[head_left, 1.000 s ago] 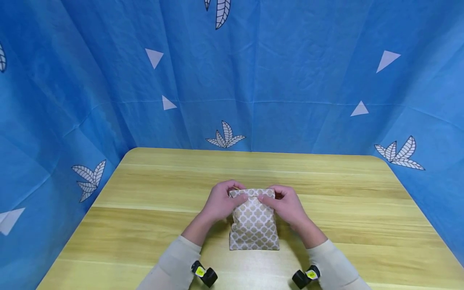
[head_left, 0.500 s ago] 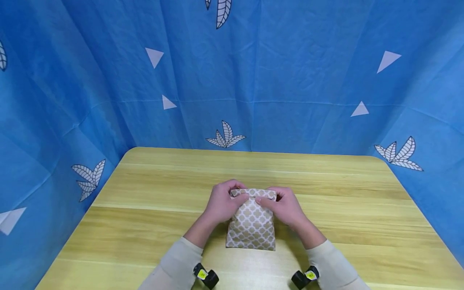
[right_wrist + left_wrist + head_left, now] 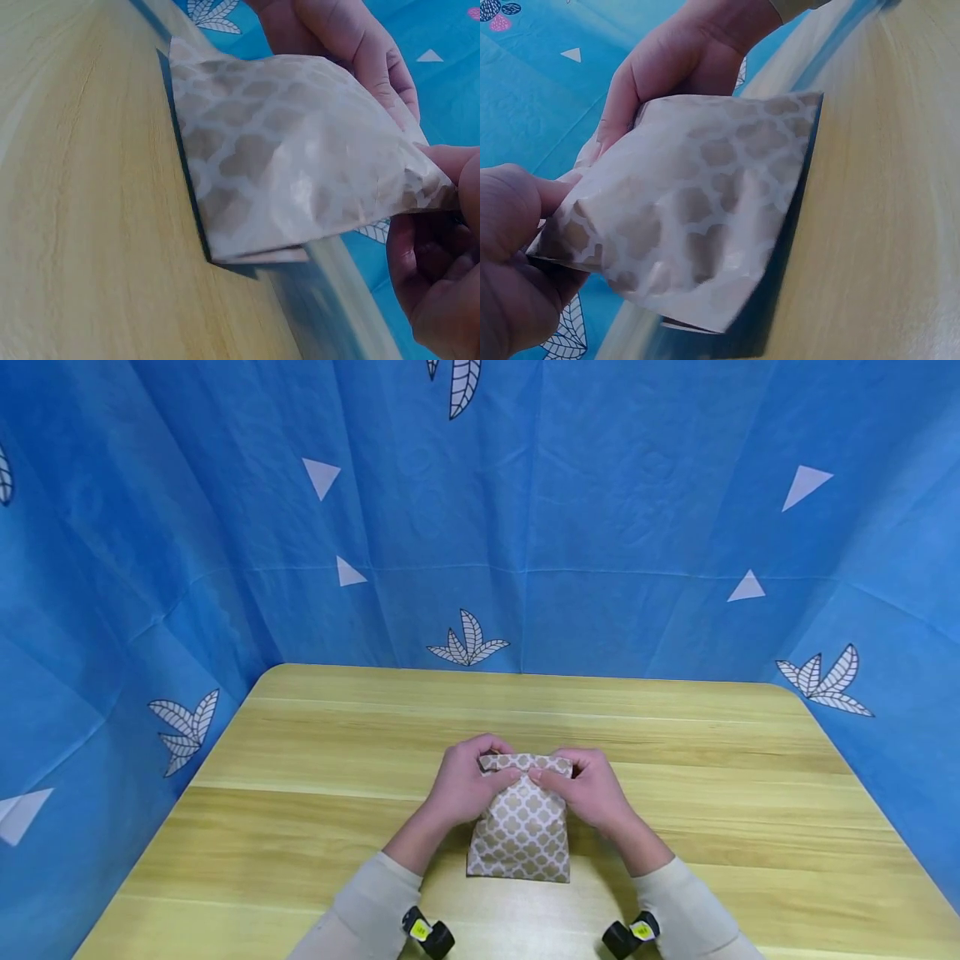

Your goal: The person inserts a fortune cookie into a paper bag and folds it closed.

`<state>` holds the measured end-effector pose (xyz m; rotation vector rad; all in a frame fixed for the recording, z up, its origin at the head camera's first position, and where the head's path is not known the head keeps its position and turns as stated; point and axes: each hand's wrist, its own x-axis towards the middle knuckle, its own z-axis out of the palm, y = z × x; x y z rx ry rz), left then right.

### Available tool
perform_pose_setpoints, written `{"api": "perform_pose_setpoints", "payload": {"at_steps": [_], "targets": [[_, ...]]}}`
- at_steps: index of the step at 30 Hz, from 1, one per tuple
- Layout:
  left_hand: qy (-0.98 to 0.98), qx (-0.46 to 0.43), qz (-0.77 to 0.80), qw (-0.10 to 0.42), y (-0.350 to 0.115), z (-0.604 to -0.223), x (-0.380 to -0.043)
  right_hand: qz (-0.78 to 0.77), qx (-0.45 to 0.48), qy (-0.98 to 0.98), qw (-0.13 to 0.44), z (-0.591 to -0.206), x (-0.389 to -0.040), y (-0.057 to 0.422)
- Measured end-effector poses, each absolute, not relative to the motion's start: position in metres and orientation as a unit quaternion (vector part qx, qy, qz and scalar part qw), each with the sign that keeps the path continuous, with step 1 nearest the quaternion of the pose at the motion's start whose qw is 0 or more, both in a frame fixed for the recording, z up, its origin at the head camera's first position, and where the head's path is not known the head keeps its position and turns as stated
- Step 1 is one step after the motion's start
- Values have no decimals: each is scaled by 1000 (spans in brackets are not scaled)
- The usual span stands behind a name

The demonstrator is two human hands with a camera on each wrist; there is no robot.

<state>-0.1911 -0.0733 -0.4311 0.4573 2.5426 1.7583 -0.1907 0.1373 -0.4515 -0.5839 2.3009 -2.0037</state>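
Note:
A paper bag (image 3: 522,835) with a tan and white lattice print stands on the wooden table, its top edge folded over into a narrow band. My left hand (image 3: 471,781) pinches the left end of that fold, thumb in front and fingers behind. At the right end, my right hand (image 3: 592,787) grips the fold the same way, and the two thumb tips lie close together. The left wrist view shows the bag (image 3: 697,195) bulging in the middle, its bottom edge by the tabletop. Whatever fills it is hidden.
The wooden table (image 3: 300,752) spreads out on all sides of the bag. A blue curtain (image 3: 600,510) with leaf and triangle prints hangs behind it and along both sides. Small black cameras (image 3: 429,933) are strapped at both wrists.
The bag's lower end has swung slightly left, and my right thumb has slid a little toward the left one. Both hands keep hold of the folded top.

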Motion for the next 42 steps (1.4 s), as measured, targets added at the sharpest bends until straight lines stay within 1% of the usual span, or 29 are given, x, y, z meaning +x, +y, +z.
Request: {"api": "perform_pose_setpoints", "payload": {"at_steps": [5, 9, 17, 22, 29, 36, 42], "targets": [[819, 151, 553, -16, -72, -433, -191, -637, -193, 747, 10, -453, -192, 137], [821, 150, 551, -20, -73, -434, -192, -640, -190, 745, 13, -453, -192, 137], [793, 140, 591, 38, -73, -434, -192, -639, -195, 744, 1, -454, -193, 137], [780, 130, 610, 50, -71, -436, -192, -634, -195, 748, -2, -454, -192, 137], [778, 124, 614, 48, -71, -439, -191, -624, -194, 757, -10, -454, -191, 136], [776, 116, 617, 54, -73, -442, -194, -632, -168, 757, 14, -454, -191, 135], [800, 75, 595, 27, -76, -448, -199, -619, -107, 777, 42, -456, -193, 136]]}}
